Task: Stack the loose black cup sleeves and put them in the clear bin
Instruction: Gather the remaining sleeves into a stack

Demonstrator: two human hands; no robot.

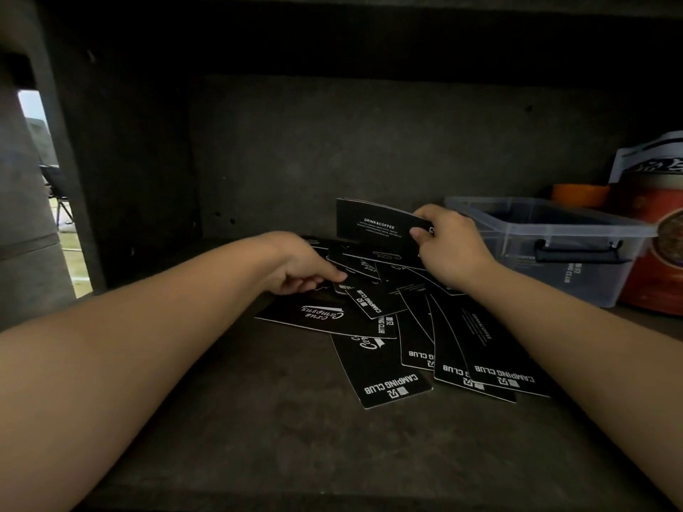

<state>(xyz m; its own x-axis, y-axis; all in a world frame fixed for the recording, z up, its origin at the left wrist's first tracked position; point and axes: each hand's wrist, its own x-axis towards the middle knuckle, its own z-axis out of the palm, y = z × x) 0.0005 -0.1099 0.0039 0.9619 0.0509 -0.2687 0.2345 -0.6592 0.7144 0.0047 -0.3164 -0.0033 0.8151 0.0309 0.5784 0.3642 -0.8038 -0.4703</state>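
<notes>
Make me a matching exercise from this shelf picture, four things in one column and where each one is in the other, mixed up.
Things:
1. right hand
2. left hand
3. clear plastic bin with black latch
4. orange round lid

Places or states:
A. behind the bin's back rim
B. holding an upright stack of black cardboard cup sleeves
C. far right of the shelf, lid off
D. reaching into the scattered sleeves pile

Pairs: 1-B, 2-D, 3-C, 4-A

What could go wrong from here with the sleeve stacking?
1. The right hand pinches the raised stack by one end only; it may fan out or slip from that grip.
2. The left hand is picking from an overlapped pile of sleeves; neighbours could get dragged toward the shelf edge.
3. The clear bin already holds sleeves; new ones may land crooked.
</notes>
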